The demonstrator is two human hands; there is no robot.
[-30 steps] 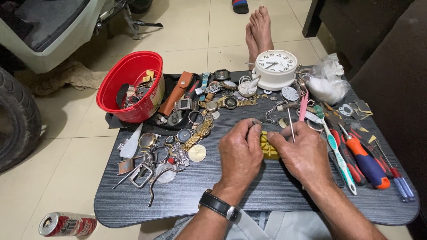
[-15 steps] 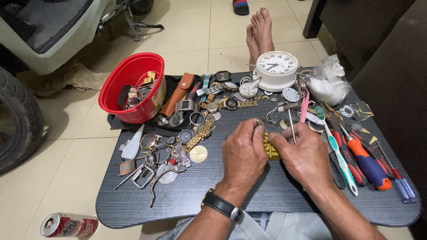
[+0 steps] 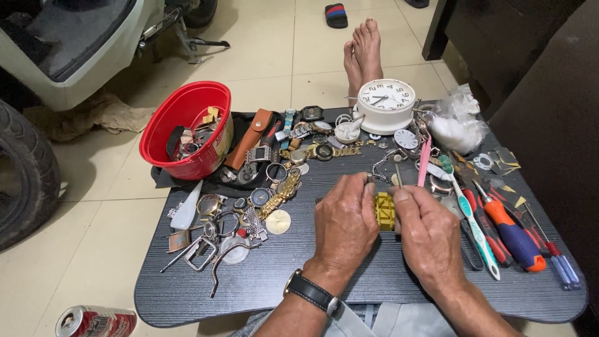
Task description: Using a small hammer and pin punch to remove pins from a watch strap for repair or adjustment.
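Keep left hand (image 3: 345, 224) and right hand (image 3: 430, 240), both closed on the yellow block (image 3: 385, 211), steadied low against the tabletop (image 3: 274, 281), clear of loose watches (image 3: 268, 193).

A bucket (image 3: 187, 128) was set at the tabletop's (image 3: 374, 293) far left, a clock (image 3: 385, 103) far centre, screwdrivers (image 3: 515, 234) right, a can (image 3: 93, 322) on the floor below.
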